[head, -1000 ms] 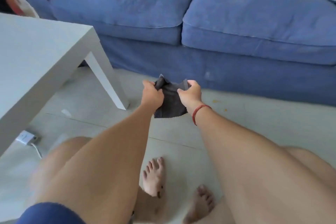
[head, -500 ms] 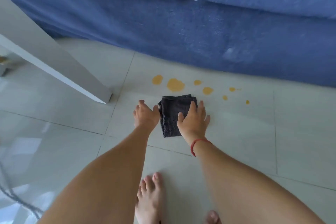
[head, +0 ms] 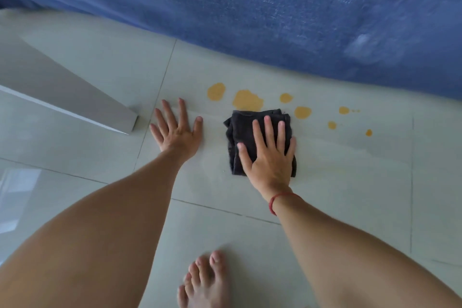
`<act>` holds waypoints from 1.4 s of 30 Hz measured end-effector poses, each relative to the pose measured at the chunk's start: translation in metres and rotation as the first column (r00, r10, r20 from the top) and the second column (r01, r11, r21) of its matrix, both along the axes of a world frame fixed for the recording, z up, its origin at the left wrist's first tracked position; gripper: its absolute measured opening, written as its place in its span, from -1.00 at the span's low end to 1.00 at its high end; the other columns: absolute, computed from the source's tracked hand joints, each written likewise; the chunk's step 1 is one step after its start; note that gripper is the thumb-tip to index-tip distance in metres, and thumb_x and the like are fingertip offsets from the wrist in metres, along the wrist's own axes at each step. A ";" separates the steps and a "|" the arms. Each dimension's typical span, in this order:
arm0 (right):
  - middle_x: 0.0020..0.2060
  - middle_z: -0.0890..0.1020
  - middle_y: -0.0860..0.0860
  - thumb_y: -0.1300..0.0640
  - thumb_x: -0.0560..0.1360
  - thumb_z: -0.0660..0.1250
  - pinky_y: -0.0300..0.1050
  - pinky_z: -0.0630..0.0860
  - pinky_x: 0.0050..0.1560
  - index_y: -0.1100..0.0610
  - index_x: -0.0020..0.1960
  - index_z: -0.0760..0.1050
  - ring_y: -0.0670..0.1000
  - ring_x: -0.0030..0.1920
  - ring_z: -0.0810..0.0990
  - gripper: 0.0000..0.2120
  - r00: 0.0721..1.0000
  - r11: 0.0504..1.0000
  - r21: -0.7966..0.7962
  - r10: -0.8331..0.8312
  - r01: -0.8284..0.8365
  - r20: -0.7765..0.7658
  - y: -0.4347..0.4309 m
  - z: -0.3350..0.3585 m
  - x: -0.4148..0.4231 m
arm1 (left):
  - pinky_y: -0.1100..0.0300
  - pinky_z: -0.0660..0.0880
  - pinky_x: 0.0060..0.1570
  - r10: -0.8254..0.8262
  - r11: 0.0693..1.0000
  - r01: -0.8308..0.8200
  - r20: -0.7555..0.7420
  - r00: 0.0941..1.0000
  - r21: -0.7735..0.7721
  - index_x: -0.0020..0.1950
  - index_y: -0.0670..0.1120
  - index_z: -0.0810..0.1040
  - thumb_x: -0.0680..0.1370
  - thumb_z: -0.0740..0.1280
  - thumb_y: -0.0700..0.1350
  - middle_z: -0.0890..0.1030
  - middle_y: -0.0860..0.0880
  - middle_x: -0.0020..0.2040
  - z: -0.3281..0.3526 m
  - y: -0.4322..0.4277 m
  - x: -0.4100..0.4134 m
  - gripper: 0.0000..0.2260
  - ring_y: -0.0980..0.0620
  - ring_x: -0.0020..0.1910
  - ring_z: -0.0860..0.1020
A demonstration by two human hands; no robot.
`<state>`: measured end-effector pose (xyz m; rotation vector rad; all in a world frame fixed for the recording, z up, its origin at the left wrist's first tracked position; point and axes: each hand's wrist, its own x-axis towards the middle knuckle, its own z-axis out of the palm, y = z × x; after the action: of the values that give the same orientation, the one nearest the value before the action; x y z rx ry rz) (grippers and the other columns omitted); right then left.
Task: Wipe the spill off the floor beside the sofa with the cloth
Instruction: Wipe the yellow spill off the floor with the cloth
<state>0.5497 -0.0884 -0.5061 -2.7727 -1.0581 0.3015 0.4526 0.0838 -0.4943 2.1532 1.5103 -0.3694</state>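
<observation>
A folded dark grey cloth (head: 238, 132) lies on the pale tiled floor just in front of the orange spill (head: 247, 100). The spill is a row of several blots and drops running right along the base of the blue sofa (head: 250, 7). The cloth's far edge touches the largest blot. My right hand (head: 268, 155), with a red string at the wrist, presses flat on the cloth with fingers spread. My left hand (head: 177, 132) rests flat on the bare tile to the cloth's left, fingers apart and holding nothing.
A white table leg (head: 62, 92) slants down to the floor just left of my left hand. My bare foot (head: 205, 280) stands on the tiles at the bottom centre. Tile joints cross the floor around the hands.
Both hands brought the cloth down from the air to the floor. My left hand let go and moved left onto the tile. My right hand spread flat over the cloth.
</observation>
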 end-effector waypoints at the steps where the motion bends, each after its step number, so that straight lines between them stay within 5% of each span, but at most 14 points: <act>1: 0.53 0.24 0.02 -0.23 0.55 0.05 0.31 0.07 0.46 -0.02 0.49 0.24 0.19 0.54 0.13 -0.43 0.999 0.999 -0.003 -0.038 0.038 0.012 0.005 -0.001 0.005 | -0.11 -0.32 0.49 -0.005 1.000 0.005 -0.001 1.000 -0.011 0.56 0.13 -0.27 0.61 -0.06 0.23 -0.37 -0.05 0.56 0.000 0.001 0.000 -0.39 -0.09 0.54 -0.35; 5: 0.52 0.25 0.08 -0.10 0.59 0.03 0.34 0.03 0.46 0.04 0.49 0.26 0.21 0.53 0.16 -0.49 0.990 0.992 0.019 -0.125 0.124 0.060 0.035 -0.004 0.028 | -0.11 -0.33 0.47 -0.015 0.998 0.015 -0.008 1.000 -0.054 0.56 0.14 -0.30 0.62 -0.06 0.22 -0.39 -0.05 0.55 0.003 0.005 0.000 -0.39 -0.10 0.53 -0.37; 10: 0.56 0.13 0.01 -0.10 0.61 -0.04 0.26 -0.21 0.48 0.00 0.54 0.12 0.14 0.56 0.03 -0.48 0.997 0.998 0.013 0.056 -0.057 0.043 0.080 -0.005 0.037 | -0.11 -0.36 0.44 -0.031 0.994 0.029 -0.023 0.999 -0.102 0.54 0.15 -0.34 0.62 -0.06 0.21 -0.43 -0.04 0.53 0.003 0.010 0.001 -0.39 -0.09 0.51 -0.41; 15: 0.54 0.20 0.04 -0.11 0.60 -0.04 0.12 -0.21 0.49 0.04 0.52 0.18 0.14 0.55 0.11 -0.47 0.982 0.982 0.034 0.184 -0.185 0.041 0.096 -0.006 0.012 | -0.11 -0.37 0.45 -0.038 0.983 0.028 -0.051 0.998 -0.183 0.53 0.17 -0.37 0.63 -0.08 0.16 -0.46 -0.03 0.52 0.009 0.015 0.000 -0.42 -0.08 0.50 -0.44; 21: 0.51 0.28 -0.04 -0.06 0.61 -0.02 0.13 -0.01 0.50 0.00 0.49 0.26 0.09 0.52 0.22 -0.53 0.943 0.943 -0.004 0.334 -0.334 0.004 0.019 0.002 0.008 | -0.09 -0.35 0.47 -0.039 0.976 0.028 -0.050 0.998 -0.215 0.53 0.18 -0.35 0.63 -0.09 0.15 -0.45 -0.03 0.52 0.016 0.018 -0.003 -0.43 -0.08 0.51 -0.43; 25: 0.52 0.26 -0.06 -0.10 0.60 -0.10 0.18 0.04 0.51 -0.03 0.50 0.23 0.08 0.53 0.18 -0.50 0.976 0.971 -0.099 0.219 -0.216 0.012 -0.005 0.008 0.050 | -0.09 -0.35 0.47 -0.035 0.978 0.026 -0.038 0.999 -0.209 0.54 0.17 -0.34 0.63 -0.07 0.14 -0.43 -0.03 0.53 0.018 0.016 -0.001 -0.43 -0.07 0.51 -0.42; 30: 0.57 0.08 -0.06 -0.12 0.61 -0.14 0.28 -0.20 0.49 -0.07 0.54 0.09 0.09 0.57 -0.02 -0.49 0.997 0.994 -0.077 0.075 -0.075 -0.008 0.053 0.008 0.067 | -0.09 -0.36 0.46 -0.039 0.978 0.029 -0.042 0.998 -0.208 0.53 0.17 -0.35 0.63 -0.07 0.14 -0.45 -0.03 0.53 0.018 0.017 0.001 -0.43 -0.08 0.50 -0.44; 36: 0.57 0.07 -0.08 -0.10 0.62 -0.06 0.29 -0.28 0.46 -0.07 0.54 0.08 0.08 0.57 -0.05 -0.51 0.983 0.983 -0.011 0.182 -0.182 -0.038 0.125 0.000 0.028 | -0.08 -0.38 0.44 -0.035 0.976 0.023 -0.052 0.998 -0.217 0.52 0.18 -0.38 0.63 -0.08 0.13 -0.46 -0.01 0.52 0.012 0.018 0.001 -0.42 -0.07 0.50 -0.44; 42: 0.52 0.24 -0.09 -0.09 0.61 -0.06 0.23 -0.11 0.49 -0.06 0.51 0.20 0.08 0.55 0.14 -0.52 0.932 0.933 -0.024 0.358 -0.359 -0.054 0.069 0.005 0.014 | -0.02 -0.31 0.50 -0.038 0.991 0.042 0.035 0.999 -0.123 0.57 0.13 -0.26 0.66 -0.08 0.04 -0.34 0.00 0.57 0.017 0.014 -0.012 -0.47 -0.02 0.55 -0.33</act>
<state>0.5639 -0.0190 -0.5006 -2.5687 -1.5593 0.4319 0.4403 0.0980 -0.4769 2.0848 1.3904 -0.4279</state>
